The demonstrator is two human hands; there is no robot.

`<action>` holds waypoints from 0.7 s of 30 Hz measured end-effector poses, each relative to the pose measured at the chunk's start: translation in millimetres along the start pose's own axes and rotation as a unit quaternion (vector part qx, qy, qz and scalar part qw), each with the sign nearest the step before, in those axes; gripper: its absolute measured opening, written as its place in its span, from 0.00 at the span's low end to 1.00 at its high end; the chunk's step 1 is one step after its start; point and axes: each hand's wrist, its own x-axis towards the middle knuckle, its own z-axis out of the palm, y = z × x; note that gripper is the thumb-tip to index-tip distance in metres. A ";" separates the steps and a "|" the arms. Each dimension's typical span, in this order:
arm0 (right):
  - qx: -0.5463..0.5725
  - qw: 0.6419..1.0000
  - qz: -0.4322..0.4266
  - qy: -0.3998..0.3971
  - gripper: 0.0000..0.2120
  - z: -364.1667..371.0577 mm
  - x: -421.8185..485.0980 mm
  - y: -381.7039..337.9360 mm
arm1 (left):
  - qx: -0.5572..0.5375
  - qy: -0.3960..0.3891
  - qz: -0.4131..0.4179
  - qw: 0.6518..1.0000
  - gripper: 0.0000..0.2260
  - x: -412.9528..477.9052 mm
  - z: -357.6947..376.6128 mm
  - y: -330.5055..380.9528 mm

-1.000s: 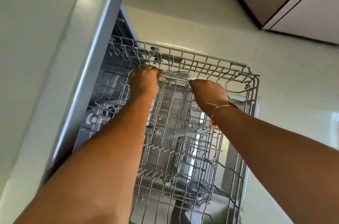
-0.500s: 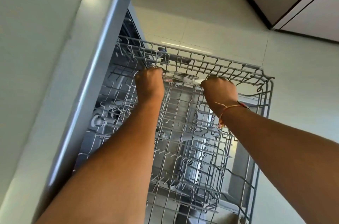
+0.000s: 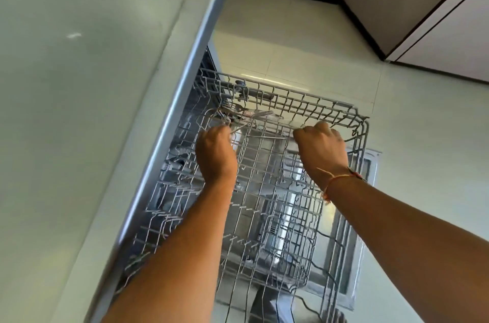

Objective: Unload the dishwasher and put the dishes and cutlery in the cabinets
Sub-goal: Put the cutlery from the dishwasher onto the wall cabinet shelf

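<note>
My left hand (image 3: pixel 215 153) is curled at the forks (image 3: pixel 254 115), seemingly pinching their handles, at the far end of the rack (image 3: pixel 317 107). The tines could snag the wires and the bunch spill as I lift. They look thin, shiny and loosely crossed. My right hand (image 3: pixel 321 148) is clenched just beside them, on wire or cutlery I cannot tell.

Hands: two, one left hand (image 3: pixel 215 156) and one right hand (image 3: pixel 321 153). Wire rack (image 3: pixel 312 105): one, pulled out. Smaller wire basket (image 3: pixel 296 243), seen through the rack: one. Forks (image 3: pixel 260 113): at least two tined heads show in one cluster at the far rim; the full number cannot be told. Thread bracelet (image 3: pixel 341 177): one, on the right wrist. Countertop (image 3: pixel 79 84): one.
</note>
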 end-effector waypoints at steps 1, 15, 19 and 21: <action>0.013 1.000 0.006 0.009 0.08 -11.0 -10.3 -0.4 | -0.021 -0.007 -0.026 0.999 0.04 -12.9 -11.5 2.3; 0.519 0.833 -0.004 -0.193 0.02 -172.9 -215.9 21.5 | -0.400 -0.048 -0.338 0.851 0.04 -264.4 -218.8 78.4; 0.593 0.748 -0.079 -0.289 0.05 -216.8 -289.5 10.5 | -0.496 0.038 -0.363 0.788 0.03 -361.4 -272.9 89.9; 0.604 0.718 -0.126 -0.323 0.05 -234.8 -320.8 -6.0 | -0.541 0.094 -0.374 0.748 0.04 -409.0 -298.4 92.1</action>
